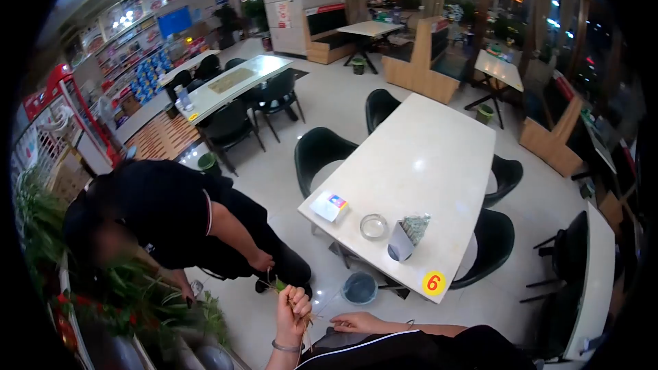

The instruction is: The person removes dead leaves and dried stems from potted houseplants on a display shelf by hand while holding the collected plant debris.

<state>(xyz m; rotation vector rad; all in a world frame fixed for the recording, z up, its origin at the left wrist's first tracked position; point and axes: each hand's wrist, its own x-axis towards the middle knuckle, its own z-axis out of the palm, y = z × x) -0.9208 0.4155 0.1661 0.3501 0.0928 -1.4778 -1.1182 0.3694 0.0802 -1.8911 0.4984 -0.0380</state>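
Note:
My left hand [293, 303], with a band at the wrist, is closed around a small bunch of plant cuttings [279, 285]. Some green leaf pokes out at the top, and thin dry strands hang below the fist. My right hand [352, 322] lies low in front of my body, its fingers stretched out to the left and apparently holding nothing. Just beyond it, a grey-blue bin [360, 288] stands on the floor beside the table. Close on the left, another person [171, 212] in dark clothes bends over potted plants [205, 322].
A long white table [418, 171] carries a tissue pack [330, 207], a glass ashtray [373, 227] and a grey holder [401, 241] with packets. Dark chairs [322, 154] surround it. Farther back are another table [236, 89] and wooden booth benches [421, 68].

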